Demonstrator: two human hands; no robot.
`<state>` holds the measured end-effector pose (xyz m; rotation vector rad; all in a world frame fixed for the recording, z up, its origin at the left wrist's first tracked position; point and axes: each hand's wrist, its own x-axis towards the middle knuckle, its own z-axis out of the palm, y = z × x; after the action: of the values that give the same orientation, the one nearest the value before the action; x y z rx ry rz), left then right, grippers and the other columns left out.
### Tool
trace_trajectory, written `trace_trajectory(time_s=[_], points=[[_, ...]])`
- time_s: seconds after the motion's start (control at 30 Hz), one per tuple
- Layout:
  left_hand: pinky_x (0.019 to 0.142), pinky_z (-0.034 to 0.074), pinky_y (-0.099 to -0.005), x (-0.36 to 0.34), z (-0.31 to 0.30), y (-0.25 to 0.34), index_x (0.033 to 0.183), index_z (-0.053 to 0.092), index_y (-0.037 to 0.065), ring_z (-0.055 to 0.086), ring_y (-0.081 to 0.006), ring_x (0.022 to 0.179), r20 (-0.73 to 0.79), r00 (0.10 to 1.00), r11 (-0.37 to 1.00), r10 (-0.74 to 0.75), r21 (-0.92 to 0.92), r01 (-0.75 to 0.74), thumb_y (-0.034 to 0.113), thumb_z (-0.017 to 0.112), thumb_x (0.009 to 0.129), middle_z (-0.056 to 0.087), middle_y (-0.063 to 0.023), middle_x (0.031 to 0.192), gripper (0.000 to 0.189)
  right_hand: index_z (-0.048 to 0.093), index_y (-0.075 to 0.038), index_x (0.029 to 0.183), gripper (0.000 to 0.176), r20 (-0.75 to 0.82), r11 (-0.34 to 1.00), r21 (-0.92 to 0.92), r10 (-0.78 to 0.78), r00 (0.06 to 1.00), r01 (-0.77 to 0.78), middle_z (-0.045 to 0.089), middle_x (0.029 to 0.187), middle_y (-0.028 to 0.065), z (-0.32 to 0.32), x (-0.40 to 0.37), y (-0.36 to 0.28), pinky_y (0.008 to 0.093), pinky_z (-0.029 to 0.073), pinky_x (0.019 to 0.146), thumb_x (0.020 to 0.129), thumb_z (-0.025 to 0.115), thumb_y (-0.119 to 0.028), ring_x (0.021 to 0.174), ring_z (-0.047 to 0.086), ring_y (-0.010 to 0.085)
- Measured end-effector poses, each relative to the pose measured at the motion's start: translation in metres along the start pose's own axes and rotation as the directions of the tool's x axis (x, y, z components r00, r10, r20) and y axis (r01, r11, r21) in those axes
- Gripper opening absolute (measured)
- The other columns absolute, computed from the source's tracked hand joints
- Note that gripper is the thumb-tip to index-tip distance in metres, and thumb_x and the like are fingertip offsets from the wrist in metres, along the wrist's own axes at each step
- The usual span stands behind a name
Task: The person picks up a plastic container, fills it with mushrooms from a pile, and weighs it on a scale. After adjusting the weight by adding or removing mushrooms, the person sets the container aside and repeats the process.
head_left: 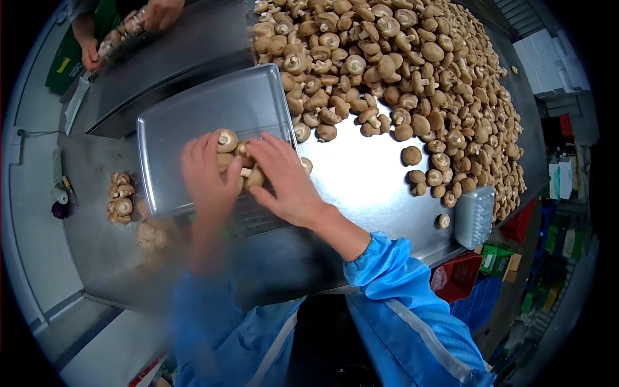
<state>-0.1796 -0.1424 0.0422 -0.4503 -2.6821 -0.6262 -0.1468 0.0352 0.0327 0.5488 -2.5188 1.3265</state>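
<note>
Mushrooms (226, 140) between hands (209, 169) (282, 177) over tray (177, 122)

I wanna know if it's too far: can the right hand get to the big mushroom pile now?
Probably yes. The big mushroom pile starts just past the clear plastic tray, with nothing tall between. The right hand is busy with a few mushrooms, though, and might need freeing first.

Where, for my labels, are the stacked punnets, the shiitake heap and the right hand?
Stacked punnets (474, 216): head view, ridged side.
Shiitake heap (432, 52): head view, a cap within it.
Right hand (285, 183): head view, back of hand.
</note>
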Motion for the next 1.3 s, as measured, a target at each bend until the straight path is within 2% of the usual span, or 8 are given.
trace_trajectory(time_s=[0.2, 0.3, 0.53, 0.63, 0.93, 1.03, 1.2, 1.3], points=[[0.115, 0.029, -0.0443, -0.008, -0.002, -0.008, 0.136, 0.051, 0.001, 0.039, -0.0352, 0.137, 0.031, 0.981, 0.905, -0.191, -0.381, 0.189, 0.021, 0.054, 0.094, 0.047, -0.0180, 0.144, 0.046, 0.055, -0.002, 0.130, 0.044, -0.255, 0.957, 0.064, 0.290, 0.922, -0.283, 0.051, 0.136, 0.0186, -0.026, -0.022, 0.046, 0.0445, 0.037, 0.110, 0.089, 0.063, -0.016, 0.130, 0.047, 0.0375], [0.114, 0.031, -0.0423, -0.007, -0.005, -0.012, 0.135, 0.051, -0.001, 0.041, -0.0332, 0.137, 0.042, 0.978, 0.886, -0.204, -0.417, 0.203, 0.018, 0.049, 0.096, 0.046, -0.0182, 0.145, 0.044, 0.055, -0.002, 0.130, 0.043, -0.222, 0.925, 0.148, 0.375, 0.900, -0.350, 0.053, 0.133, 0.0183, -0.034, -0.030, 0.062, 0.0425, 0.041, 0.106, 0.089, 0.063, -0.016, 0.125, 0.050, 0.0375], [0.111, 0.036, -0.0383, -0.002, -0.031, -0.038, 0.136, 0.052, -0.001, 0.050, -0.0260, 0.129, -0.146, 0.936, 0.875, -0.320, -0.423, 0.233, 0.016, 0.041, 0.098, 0.052, -0.0157, 0.140, 0.043, 0.056, -0.005, 0.128, 0.047, -0.301, 0.878, -0.255, 0.327, 0.896, -0.406, 0.049, 0.132, 0.0168, -0.039, -0.035, 0.098, 0.0426, 0.044, 0.100, 0.084, 0.070, -0.008, 0.117, 0.052, 0.0375], [0.107, 0.039, -0.0345, -0.001, -0.045, -0.040, 0.136, 0.055, 0.001, 0.054, -0.0220, 0.123, -0.219, 0.896, 0.818, -0.385, -0.530, 0.222, 0.009, 0.040, 0.097, 0.058, -0.0120, 0.135, 0.042, 0.053, -0.015, 0.133, 0.054, -0.201, 0.868, -0.189, 0.423, 0.883, -0.459, 0.042, 0.139, 0.0147, -0.040, -0.028, 0.110, 0.0371, 0.053, 0.078, 0.084, 0.072, -0.004, 0.105, 0.060, 0.0333], [0.108, 0.040, -0.0366, -0.002, -0.049, -0.022, 0.131, 0.057, -0.002, 0.052, -0.0232, 0.125, -0.136, 0.880, 0.817, -0.456, -0.457, 0.352, 0.015, 0.036, 0.101, 0.057, -0.0137, 0.135, 0.041, 0.054, -0.016, 0.131, 0.059, -0.246, 0.878, -0.183, 0.395, 0.885, -0.443, 0.039, 0.140, 0.0170, -0.028, -0.028, 0.117, 0.0398, 0.055, 0.085, 0.078, 0.075, 0.000, 0.105, 0.060, 0.0381], [0.109, 0.039, -0.0371, -0.005, -0.037, -0.020, 0.130, 0.058, -0.002, 0.051, -0.0247, 0.128, -0.130, 0.918, 0.804, -0.374, -0.540, 0.251, 0.010, 0.044, 0.097, 0.057, -0.0145, 0.135, 0.037, 0.056, -0.013, 0.129, 0.054, -0.231, 0.877, -0.118, 0.433, 0.871, -0.467, 0.040, 0.138, 0.0165, -0.033, -0.035, 0.120, 0.0400, 0.053, 0.087, 0.079, 0.075, -0.005, 0.106, 0.060, 0.0349], [0.112, 0.035, -0.0425, -0.005, -0.016, 0.004, 0.131, 0.054, -0.001, 0.047, -0.0345, 0.133, -0.043, 0.999, 0.969, -0.004, -0.248, -0.007, 0.013, 0.062, 0.086, 0.054, -0.0181, 0.138, 0.048, 0.057, -0.001, 0.125, 0.042, -0.260, 0.790, 0.328, 0.602, 0.755, -0.517, 0.055, 0.120, 0.0121, -0.033, -0.044, 0.087, 0.0331, 0.052, 0.088, 0.086, 0.071, -0.009, 0.101, 0.061, 0.0215], [0.113, 0.028, -0.0481, -0.001, -0.004, 0.016, 0.134, 0.051, 0.001, 0.040, -0.0394, 0.137, 0.022, 0.996, 0.990, 0.089, -0.115, -0.086, 0.020, 0.066, 0.084, 0.050, -0.0190, 0.141, 0.055, 0.059, 0.000, 0.120, 0.037, -0.371, 0.969, 0.188, 0.220, 0.902, -0.158, 0.059, 0.120, 0.0137, -0.043, -0.023, 0.050, 0.0337, 0.052, 0.086, 0.085, 0.069, -0.006, 0.102, 0.063, 0.0244]])
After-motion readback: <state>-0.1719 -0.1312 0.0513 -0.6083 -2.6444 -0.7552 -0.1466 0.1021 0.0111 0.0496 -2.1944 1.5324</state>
